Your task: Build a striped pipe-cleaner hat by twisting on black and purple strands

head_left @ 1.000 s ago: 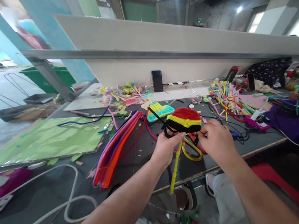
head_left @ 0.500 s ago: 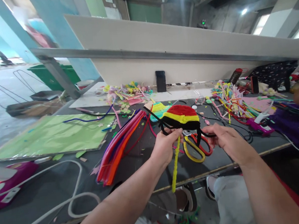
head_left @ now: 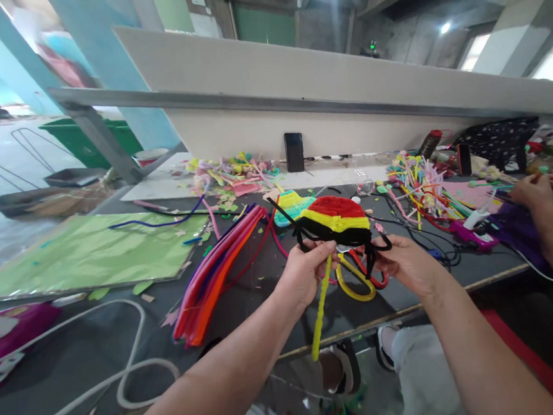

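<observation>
2 pinches show: left fingers [head_left: 327, 249] closed on the striped piece [head_left: 338, 219], right fingers [head_left: 393, 257] on its black strand [head_left: 384, 247].

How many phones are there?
2 that I see: a black phone upright in front of the white board, and a red-edged phone farther right, near the dark spotted cloth. Clutter might hide more.

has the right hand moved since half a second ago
Yes, the right hand has moved slightly left, toward the red, yellow and black piece, judged against the upright black phone.
</observation>
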Motion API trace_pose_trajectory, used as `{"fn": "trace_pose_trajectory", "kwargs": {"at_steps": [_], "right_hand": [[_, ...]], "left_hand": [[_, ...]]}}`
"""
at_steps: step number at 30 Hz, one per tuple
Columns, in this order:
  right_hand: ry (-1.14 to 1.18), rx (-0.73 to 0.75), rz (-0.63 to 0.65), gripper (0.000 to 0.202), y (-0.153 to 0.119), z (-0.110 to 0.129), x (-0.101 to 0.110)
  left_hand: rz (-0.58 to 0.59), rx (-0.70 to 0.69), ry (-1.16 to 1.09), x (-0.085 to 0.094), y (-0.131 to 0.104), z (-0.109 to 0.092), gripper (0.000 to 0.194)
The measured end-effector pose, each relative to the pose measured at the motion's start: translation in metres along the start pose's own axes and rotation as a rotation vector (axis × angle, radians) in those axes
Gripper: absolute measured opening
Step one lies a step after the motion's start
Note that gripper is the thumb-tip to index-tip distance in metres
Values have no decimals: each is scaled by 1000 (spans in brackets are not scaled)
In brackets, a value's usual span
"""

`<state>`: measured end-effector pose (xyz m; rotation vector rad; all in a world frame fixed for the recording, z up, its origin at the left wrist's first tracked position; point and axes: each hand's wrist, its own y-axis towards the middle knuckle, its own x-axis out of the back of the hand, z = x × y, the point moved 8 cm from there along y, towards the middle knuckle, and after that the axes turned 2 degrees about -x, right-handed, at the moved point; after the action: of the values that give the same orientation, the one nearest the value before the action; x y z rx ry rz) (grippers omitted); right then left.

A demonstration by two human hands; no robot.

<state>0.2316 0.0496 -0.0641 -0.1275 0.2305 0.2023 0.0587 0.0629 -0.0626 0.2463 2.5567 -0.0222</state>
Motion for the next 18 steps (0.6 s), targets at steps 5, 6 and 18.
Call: {"fn": "trace_pose_trajectory", "kwargs": {"at_steps": [5, 6, 18], "right_hand": [[85, -68, 110, 27, 1, -4, -22], [131, -69, 117, 27, 0, -3, -25], [-73, 176, 177, 26, -6, 9, -19]], "left_hand": [[48, 8, 13, -2, 0, 4, 23], [48, 9, 26, -2, -1, 4, 23], [27, 18, 60, -1, -2, 4, 22]]}}
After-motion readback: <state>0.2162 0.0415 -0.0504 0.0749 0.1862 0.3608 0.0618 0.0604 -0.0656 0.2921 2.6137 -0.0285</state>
